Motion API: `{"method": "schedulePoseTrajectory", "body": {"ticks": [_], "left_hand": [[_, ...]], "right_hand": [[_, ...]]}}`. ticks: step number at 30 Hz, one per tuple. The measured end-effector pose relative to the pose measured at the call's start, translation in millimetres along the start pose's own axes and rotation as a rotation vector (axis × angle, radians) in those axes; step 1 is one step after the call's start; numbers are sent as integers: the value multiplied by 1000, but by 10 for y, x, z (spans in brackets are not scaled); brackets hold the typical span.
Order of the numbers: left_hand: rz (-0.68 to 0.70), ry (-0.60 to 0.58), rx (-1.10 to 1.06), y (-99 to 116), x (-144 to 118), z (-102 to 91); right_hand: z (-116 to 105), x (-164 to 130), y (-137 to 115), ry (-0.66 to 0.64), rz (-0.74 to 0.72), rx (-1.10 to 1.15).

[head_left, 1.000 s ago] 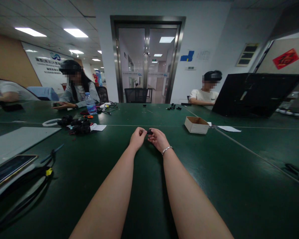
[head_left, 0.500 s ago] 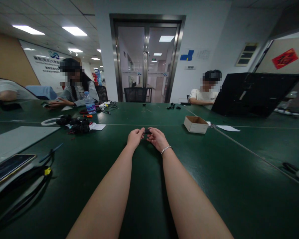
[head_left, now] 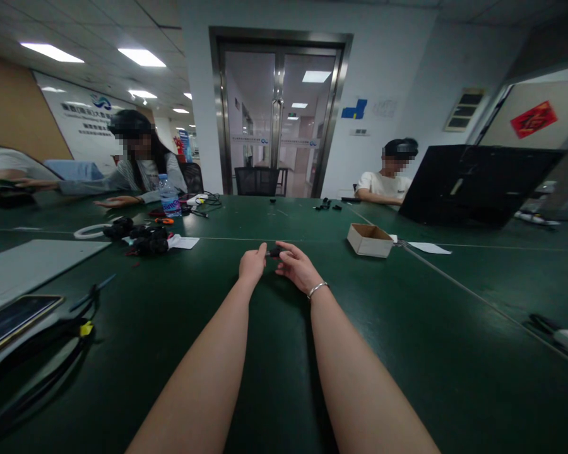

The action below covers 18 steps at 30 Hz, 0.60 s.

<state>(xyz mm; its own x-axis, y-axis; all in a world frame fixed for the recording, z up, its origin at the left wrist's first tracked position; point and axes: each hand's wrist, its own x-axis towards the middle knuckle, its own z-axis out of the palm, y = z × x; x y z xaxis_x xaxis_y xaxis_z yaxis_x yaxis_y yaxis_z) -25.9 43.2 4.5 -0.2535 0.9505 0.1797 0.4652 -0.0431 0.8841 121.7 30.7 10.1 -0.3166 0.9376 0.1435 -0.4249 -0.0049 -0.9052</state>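
Observation:
Above the green table [head_left: 284, 353], a small black part [head_left: 275, 252] spans the gap between my two hands; its exact kind is too small to make out. Its slimmer left end is pinched between the thumb and closed fingers of my left hand [head_left: 252, 265]. On the thicker right end, the thumb and forefinger of my right hand [head_left: 300, 268] close, with the other fingers curled loosely below. A silver bracelet [head_left: 317, 289] circles my right wrist. Whether the part is one piece or two joined pieces cannot be seen.
An open cardboard box [head_left: 370, 245] sits right of my hands. Black cable bundles [head_left: 149, 239] and a water bottle [head_left: 170, 198] are at left, a phone [head_left: 16, 321] and looped cable [head_left: 71, 353] nearer. A large black case [head_left: 478, 184] stands at right. People sit across the table.
Both hands have shifted slightly left, and more of the black part shows between them. At far left, a co-worker's arm now reaches toward the neighbouring person.

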Motion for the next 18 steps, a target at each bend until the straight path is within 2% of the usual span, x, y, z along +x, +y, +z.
{"method": "schedulePoseTrajectory", "body": {"ticks": [6, 11, 18], "left_hand": [[0, 10, -29, -10, -1, -2], [50, 59, -78, -24, -47, -1], [163, -25, -271, -56, -35, 76]], "right_hand": [[7, -3, 16, -17, -18, -18], [29, 13, 16, 62, 52, -14], [17, 68, 16, 197, 76, 35]]}}
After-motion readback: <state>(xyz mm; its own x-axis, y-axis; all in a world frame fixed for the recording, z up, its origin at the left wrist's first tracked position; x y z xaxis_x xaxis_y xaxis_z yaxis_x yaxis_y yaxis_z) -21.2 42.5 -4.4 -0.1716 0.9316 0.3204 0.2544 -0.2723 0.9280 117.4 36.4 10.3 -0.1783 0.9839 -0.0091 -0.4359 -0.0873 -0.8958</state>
